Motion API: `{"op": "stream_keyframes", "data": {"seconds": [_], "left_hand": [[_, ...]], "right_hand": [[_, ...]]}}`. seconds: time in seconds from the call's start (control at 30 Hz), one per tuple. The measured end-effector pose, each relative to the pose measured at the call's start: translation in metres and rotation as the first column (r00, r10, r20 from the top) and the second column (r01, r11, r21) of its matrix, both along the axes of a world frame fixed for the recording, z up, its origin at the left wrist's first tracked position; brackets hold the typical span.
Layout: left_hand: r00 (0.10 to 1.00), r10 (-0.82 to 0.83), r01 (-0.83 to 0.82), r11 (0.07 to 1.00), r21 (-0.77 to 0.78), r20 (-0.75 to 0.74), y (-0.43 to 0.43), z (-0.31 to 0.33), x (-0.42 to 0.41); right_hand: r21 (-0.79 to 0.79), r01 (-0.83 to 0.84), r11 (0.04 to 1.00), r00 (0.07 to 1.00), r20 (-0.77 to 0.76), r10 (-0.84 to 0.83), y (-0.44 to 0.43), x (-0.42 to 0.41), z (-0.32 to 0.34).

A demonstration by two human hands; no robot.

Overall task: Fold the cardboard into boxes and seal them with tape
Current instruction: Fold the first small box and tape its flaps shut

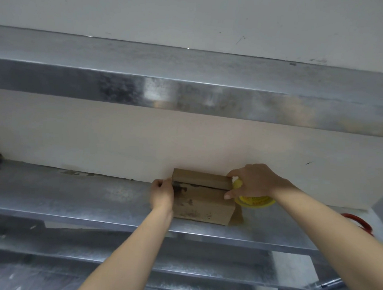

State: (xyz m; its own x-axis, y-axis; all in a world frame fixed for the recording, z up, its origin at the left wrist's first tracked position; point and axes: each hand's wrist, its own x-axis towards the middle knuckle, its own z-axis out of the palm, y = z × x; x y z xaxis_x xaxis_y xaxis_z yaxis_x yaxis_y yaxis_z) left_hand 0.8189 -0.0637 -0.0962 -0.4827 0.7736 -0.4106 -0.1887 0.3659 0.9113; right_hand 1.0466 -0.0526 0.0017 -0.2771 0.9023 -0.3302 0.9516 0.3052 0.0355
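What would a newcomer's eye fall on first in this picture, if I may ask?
Most likely the small cardboard box on the metal shelf, against the pale wall, with both hands at it: the left hand holds its left end and the right hand grips a yellow tape roll at its right end. After that, a red object at the shelf's far right edge.

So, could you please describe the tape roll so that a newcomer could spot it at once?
Look along the long metal shelf against the pale wall to the small brown cardboard box standing on it. At the box's right end, the right hand grips the tape roll. It is the only yellow thing there, unlike the red object farther right.
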Motion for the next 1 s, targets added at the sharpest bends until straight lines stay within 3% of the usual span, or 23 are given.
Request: {"op": "stream_keyframes", "data": {"seconds": [0.17,0.23,0.37,0.47,0.53,0.6,0.67,0.7,0.8,0.9,1.0], "left_hand": [[0.995,-0.081,0.086,0.994,-0.07,0.061,0.009,-0.006,-0.004],[0.979,-0.126,0.142,0.985,-0.094,0.16,0.018,-0.016,-0.007],[0.956,-0.193,0.236,0.953,-0.191,0.22,0.06,-0.089,-0.024],[0.951,-0.181,0.228,0.959,-0.17,0.251,0.045,-0.048,-0.025],[0.98,-0.194,0.2,0.967,-0.155,0.05,0.022,-0.006,-0.024],[0.955,-0.098,0.081,0.994,-0.071,-0.28,0.008,0.011,-0.025],[0.859,0.025,0.079,0.981,0.18,-0.511,-0.001,0.026,-0.022],[0.805,0.034,0.167,0.945,0.281,-0.592,-0.004,0.03,-0.018],[0.663,-0.182,0.589,0.726,0.355,-0.727,-0.006,0.045,0.005],[0.321,-0.477,0.861,0.506,0.043,-0.818,-0.004,0.044,0.033],[0.013,-0.583,0.826,0.464,-0.32,-0.813,-0.002,0.033,0.049]], "right_hand": [[-0.008,0.009,1.0,1.0,0.005,-0.009,-0.003,0.0,0.0],[-0.011,0.015,1.0,1.0,0.007,-0.015,-0.003,0.0,0.0],[-0.026,0.03,0.999,1.0,0.0,-0.03,-0.004,0.001,-0.001],[-0.023,0.036,0.999,0.999,-0.008,-0.036,-0.005,0.0,0.0],[-0.021,0.035,0.999,0.999,-0.008,-0.035,-0.006,0.001,0.001],[-0.018,0.032,0.999,0.999,-0.004,-0.032,-0.008,0.0,0.001],[-0.02,0.036,0.999,0.999,-0.011,-0.037,-0.008,0.001,0.001],[-0.02,0.04,0.999,0.999,-0.015,-0.04,-0.008,0.001,0.001],[-0.012,0.035,0.999,0.999,-0.008,-0.035,-0.007,0.0,0.002],[-0.009,0.033,0.999,0.999,0.004,-0.033,-0.008,-0.002,0.004],[-0.021,0.043,0.999,0.999,0.002,-0.043,-0.011,-0.001,0.005]]}}
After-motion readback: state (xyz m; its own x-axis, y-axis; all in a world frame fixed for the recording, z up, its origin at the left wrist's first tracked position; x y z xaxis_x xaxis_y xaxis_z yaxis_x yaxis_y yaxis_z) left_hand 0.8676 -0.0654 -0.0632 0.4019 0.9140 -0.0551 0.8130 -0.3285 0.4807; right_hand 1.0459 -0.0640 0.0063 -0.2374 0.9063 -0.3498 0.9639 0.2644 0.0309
